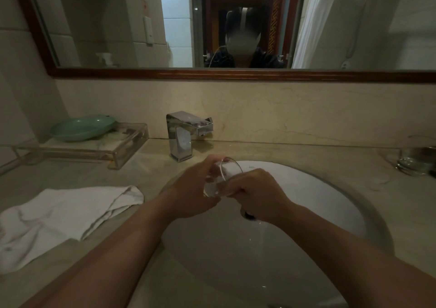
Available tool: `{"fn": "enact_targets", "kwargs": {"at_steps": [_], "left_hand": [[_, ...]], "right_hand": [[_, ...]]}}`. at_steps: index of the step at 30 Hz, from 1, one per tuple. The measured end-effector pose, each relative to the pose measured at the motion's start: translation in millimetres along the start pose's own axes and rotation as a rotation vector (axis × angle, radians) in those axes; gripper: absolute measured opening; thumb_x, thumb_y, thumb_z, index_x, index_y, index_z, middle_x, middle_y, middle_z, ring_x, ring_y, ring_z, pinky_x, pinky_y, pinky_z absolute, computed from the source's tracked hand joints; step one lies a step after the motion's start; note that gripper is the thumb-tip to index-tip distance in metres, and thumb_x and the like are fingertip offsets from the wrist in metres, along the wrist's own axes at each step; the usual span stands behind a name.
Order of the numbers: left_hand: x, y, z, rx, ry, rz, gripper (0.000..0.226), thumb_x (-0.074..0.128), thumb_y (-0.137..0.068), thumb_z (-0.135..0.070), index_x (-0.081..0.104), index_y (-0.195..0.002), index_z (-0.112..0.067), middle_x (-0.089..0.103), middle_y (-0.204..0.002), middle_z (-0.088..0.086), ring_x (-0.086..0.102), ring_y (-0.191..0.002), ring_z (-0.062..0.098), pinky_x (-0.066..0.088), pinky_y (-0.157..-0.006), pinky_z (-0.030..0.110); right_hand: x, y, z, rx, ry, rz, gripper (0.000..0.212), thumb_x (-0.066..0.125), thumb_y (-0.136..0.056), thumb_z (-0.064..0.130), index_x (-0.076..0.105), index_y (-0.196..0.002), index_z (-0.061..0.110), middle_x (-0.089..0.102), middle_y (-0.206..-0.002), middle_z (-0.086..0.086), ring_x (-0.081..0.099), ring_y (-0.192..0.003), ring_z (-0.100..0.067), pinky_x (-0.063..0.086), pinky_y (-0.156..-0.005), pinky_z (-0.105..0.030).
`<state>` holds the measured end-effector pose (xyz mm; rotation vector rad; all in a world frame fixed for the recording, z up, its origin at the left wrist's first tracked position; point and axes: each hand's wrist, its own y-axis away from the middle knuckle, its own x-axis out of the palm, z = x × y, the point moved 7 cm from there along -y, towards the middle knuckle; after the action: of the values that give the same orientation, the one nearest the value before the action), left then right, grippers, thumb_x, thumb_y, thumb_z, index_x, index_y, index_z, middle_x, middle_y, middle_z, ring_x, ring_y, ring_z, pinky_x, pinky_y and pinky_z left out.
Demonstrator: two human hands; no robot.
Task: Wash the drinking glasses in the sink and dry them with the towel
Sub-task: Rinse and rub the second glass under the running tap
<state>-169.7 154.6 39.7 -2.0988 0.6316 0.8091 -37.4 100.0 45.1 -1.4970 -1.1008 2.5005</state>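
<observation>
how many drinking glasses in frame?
2. The held glass is gripped by the left hand and right hand over the sink. The second glass stands on the counter, far right. More may be hidden beyond that edge.

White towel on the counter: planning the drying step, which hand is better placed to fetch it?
Probably left. The left hand sits on the side of the white towel, left of the white sink; the right hand can hold the clear drinking glass alone.
</observation>
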Motion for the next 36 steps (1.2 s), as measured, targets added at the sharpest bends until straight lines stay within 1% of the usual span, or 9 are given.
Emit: {"fn": "enact_targets", "kwargs": {"at_steps": [4,9,13,16,20,23,28,32,36], "left_hand": [[-2.0,0.5,10.3,0.006,-0.137,-0.012,0.083,0.086,-0.064,-0.018,0.054,-0.139,-0.032,0.066,-0.117,-0.009,0.064,-0.103,0.013,0.057,-0.085,0.043],[-2.2,0.4,15.3,-0.022,-0.105,-0.050,0.075,0.085,-0.060,-0.030,0.058,-0.130,-0.027,0.061,-0.118,-0.009,0.063,-0.104,0.014,0.059,-0.084,0.042],[-5.4,-0.8,11.0,-0.009,-0.124,-0.107,0.060,0.086,-0.064,-0.029,0.059,-0.117,-0.025,0.064,-0.105,-0.009,0.064,-0.091,0.013,0.058,-0.075,0.042],[-4.1,-2.2,9.8,-0.076,-0.126,-0.097,0.070,0.090,-0.062,-0.050,0.052,-0.118,-0.033,0.067,-0.105,-0.013,0.066,-0.091,0.007,0.060,-0.075,0.037],[0.3,2.7,12.2,-0.096,0.017,-0.023,0.078,0.088,-0.066,-0.042,0.050,-0.132,-0.028,0.063,-0.117,-0.012,0.066,-0.103,0.007,0.060,-0.085,0.039],[3.4,6.0,13.3,-0.084,0.037,0.050,0.077,0.085,-0.069,-0.040,0.052,-0.138,-0.030,0.063,-0.122,-0.012,0.065,-0.110,0.010,0.059,-0.089,0.041],[0.0,3.1,10.3,-0.082,-0.023,0.030,0.073,0.089,-0.060,-0.033,0.048,-0.120,-0.035,0.071,-0.106,-0.012,0.071,-0.094,0.012,0.059,-0.077,0.046],[-1.2,1.9,6.5,-0.055,0.007,-0.033,0.075,0.090,-0.062,-0.019,0.049,-0.122,-0.031,0.069,-0.108,-0.012,0.070,-0.097,0.008,0.063,-0.078,0.039],[-2.4,-3.5,-0.2,-0.020,-0.042,-0.137,0.077,0.094,-0.065,-0.017,0.051,-0.128,-0.029,0.066,-0.110,-0.009,0.067,-0.097,0.008,0.062,-0.079,0.037]], "right_hand": [[24.4,5.3,3.6,-0.066,0.108,0.265,0.049,0.067,-0.095,0.022,0.055,-0.138,0.041,0.075,-0.117,0.006,0.071,-0.090,-0.013,0.058,-0.080,-0.027],[13.3,-3.6,5.5,-0.029,-0.006,0.200,0.031,0.066,-0.093,0.002,0.077,-0.114,0.021,0.078,-0.096,0.001,0.060,-0.064,0.014,0.054,-0.069,-0.008],[24.4,1.0,9.1,-0.040,-0.088,0.256,0.045,0.069,-0.093,0.014,0.064,-0.133,0.034,0.074,-0.116,0.007,0.072,-0.079,-0.004,0.060,-0.080,-0.024],[20.7,-3.9,3.4,-0.001,-0.113,0.222,0.022,0.071,-0.093,0.023,0.076,-0.113,0.029,0.079,-0.090,0.005,0.072,-0.068,-0.002,0.060,-0.075,-0.020],[7.2,-4.1,0.8,-0.001,-0.151,0.120,0.021,0.077,-0.084,0.006,0.082,-0.097,0.022,0.079,-0.084,0.008,0.071,-0.072,0.001,0.054,-0.073,-0.009],[4.9,0.2,4.5,-0.042,-0.161,0.165,0.019,0.077,-0.086,0.010,0.081,-0.100,0.022,0.078,-0.093,0.010,0.071,-0.081,0.004,0.057,-0.079,-0.015],[20.3,1.6,6.5,-0.067,0.024,0.266,0.025,0.073,-0.091,0.027,0.075,-0.116,0.031,0.078,-0.103,0.010,0.072,-0.084,-0.006,0.059,-0.079,-0.031],[8.8,-3.9,11.0,-0.044,-0.108,0.174,0.030,0.076,-0.084,0.003,0.080,-0.105,0.024,0.079,-0.090,0.006,0.072,-0.076,-0.004,0.058,-0.074,-0.017],[18.2,6.7,11.5,-0.004,-0.067,0.231,0.050,0.075,-0.087,0.010,0.063,-0.133,0.027,0.072,-0.121,0.005,0.068,-0.088,0.003,0.055,-0.075,-0.012]]}}
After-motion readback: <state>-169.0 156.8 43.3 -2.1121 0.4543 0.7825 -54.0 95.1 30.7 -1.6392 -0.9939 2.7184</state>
